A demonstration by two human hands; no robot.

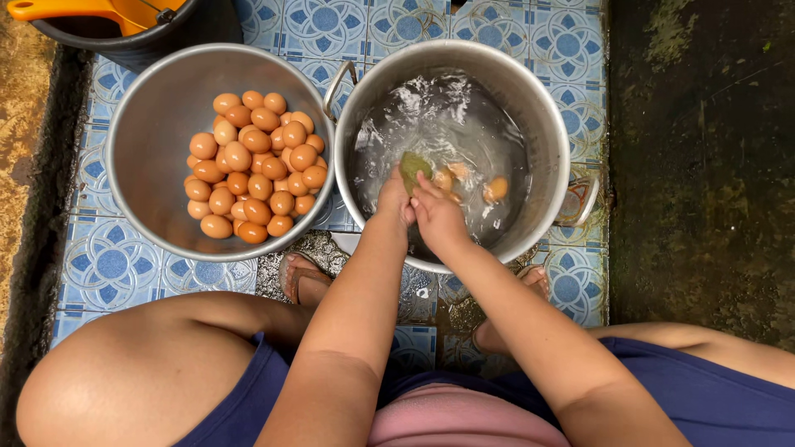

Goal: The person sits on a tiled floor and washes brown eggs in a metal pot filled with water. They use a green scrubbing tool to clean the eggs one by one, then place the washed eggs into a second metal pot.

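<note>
A person squatting on a blue patterned tile floor (116, 265) works both hands in a large metal pot (546, 124) of water. The left hand (395, 199) is closed on a green scouring pad (414, 168), which sits at the water's surface just beyond its fingertips, toward the pot's centre. The right hand (439, 217), touching the left, is curled at the waterline; it appears to be closed on an egg, though ripples and the fingers hide what it grips, so that cannot be told for sure. A few loose brown eggs (495, 189) float just to the right of both hands, nearer the right hand, with no clear long axis readable through the water. To the left, apart from the pot, a metal basin (141, 124) holds a heap of brown eggs (248, 165). A dark bucket (141, 45) with an orange scoop (83, 10) stands at the top left.
</note>
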